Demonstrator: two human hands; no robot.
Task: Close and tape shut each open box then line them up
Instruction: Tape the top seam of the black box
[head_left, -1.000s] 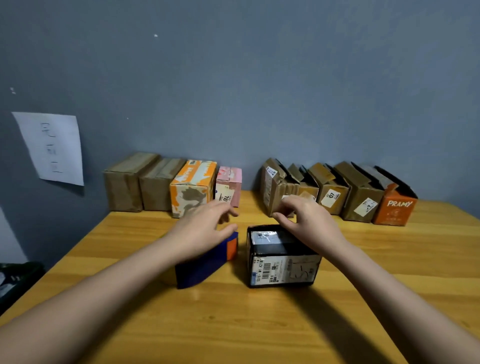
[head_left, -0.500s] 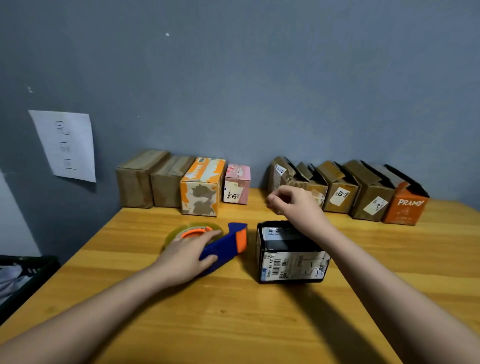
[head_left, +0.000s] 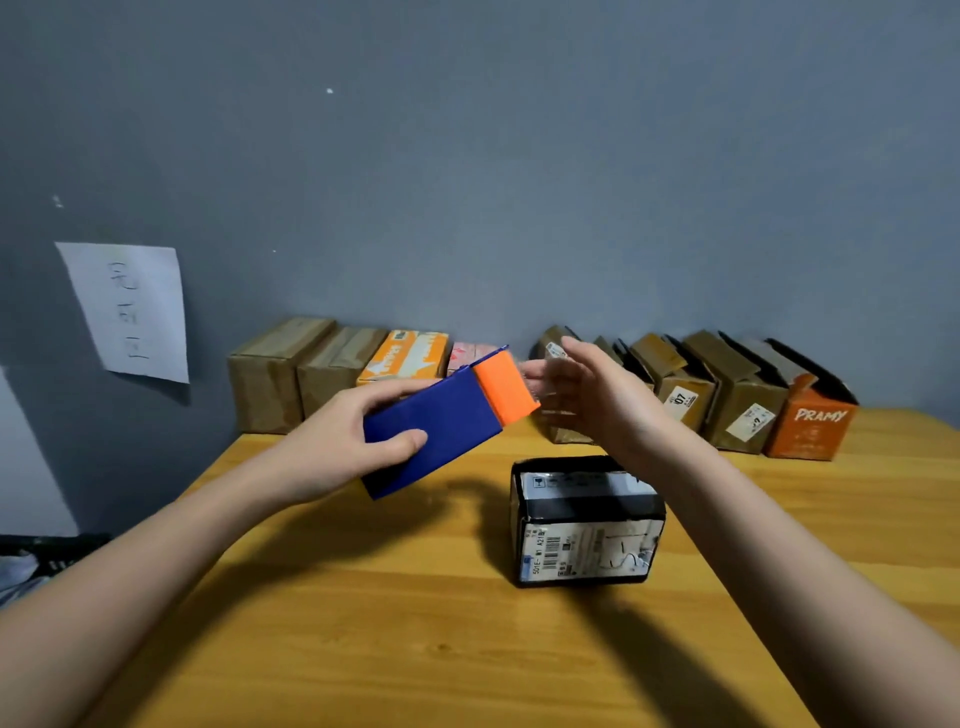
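Note:
A black box (head_left: 587, 519) with white labels stands closed on the wooden table (head_left: 415, 649), in front of me. My left hand (head_left: 337, 441) grips the blue and orange tape dispenser (head_left: 447, 421) and holds it raised above the table, left of the box. My right hand (head_left: 592, 400) is up beside the dispenser's orange end, fingers reaching toward it; motion blur hides whether they pinch the tape.
Along the wall stands a row of closed boxes (head_left: 332, 369) on the left and several open-flapped boxes (head_left: 727, 395) on the right, ending with an orange one (head_left: 810, 426). A paper sheet (head_left: 130, 312) hangs on the wall. A dark bin (head_left: 41, 556) sits off the table's left edge.
My left hand has lifted the tape dispenser off the table. My right hand has left the black box's top and risen to the dispenser's orange end.

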